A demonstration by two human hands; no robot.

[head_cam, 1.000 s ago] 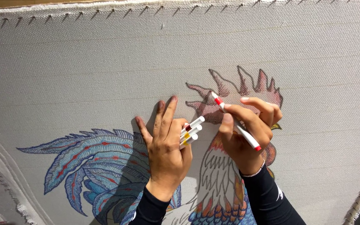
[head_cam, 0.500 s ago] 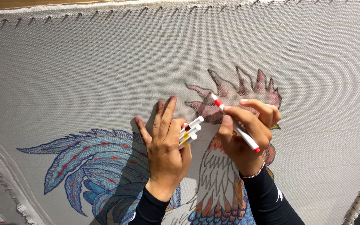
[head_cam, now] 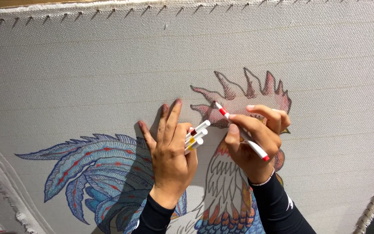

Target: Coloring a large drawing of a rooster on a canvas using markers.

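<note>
— What is the right hand (head_cam: pixel 256 141) doing?

— It is pinching a white marker with a red band (head_cam: pixel 241 131) between thumb and fingers, closed firmly around the barrel. The tip is pointing up and left, touching the pink comb of the rooster drawing (head_cam: pixel 243 93).

— And the left hand (head_cam: pixel 169 149)?

— It is lying palm down on the grey canvas (head_cam: pixel 87 69), fingers stretched upward, while the thumb side is clamping a bundle of spare white markers (head_cam: pixel 197 135). Their ends, showing red and yellow marks, are sticking out to the right, towards the other hand.

— How near are the two hands?

— They are sitting just beside each other, not touching.

— What is lying around them?

— The blue tail feathers (head_cam: pixel 87 164) with red dots are spreading out to the left, partly under the left wrist. The canvas is stretching up to a row of nails (head_cam: pixel 109 13) along its top edge.
</note>
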